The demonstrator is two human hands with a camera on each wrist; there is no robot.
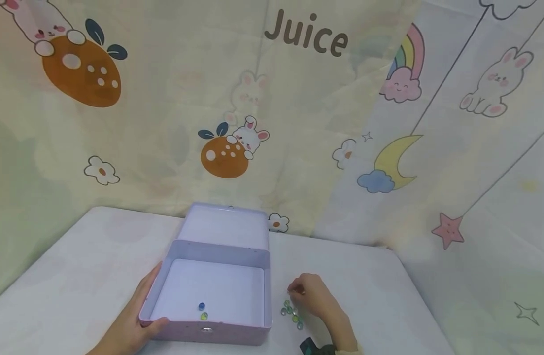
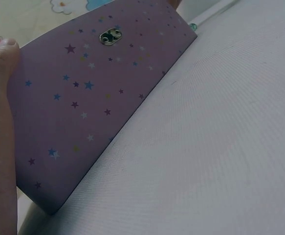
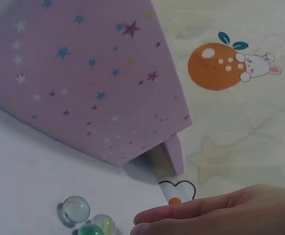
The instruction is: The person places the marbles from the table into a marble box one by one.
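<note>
Marbles (image 1: 291, 312), small clear glass with green and yellow tints, are clustered on the white table (image 1: 365, 276) just right of the box, under the right hand (image 1: 309, 295); fingers are curled down, but a pinched marble cannot be confirmed. Lilac star-printed tin box (image 1: 219, 288) is gripped at its near-left corner by the left hand (image 1: 136, 315), lid open; two marbles lie inside. Wrists are cut off.
</note>
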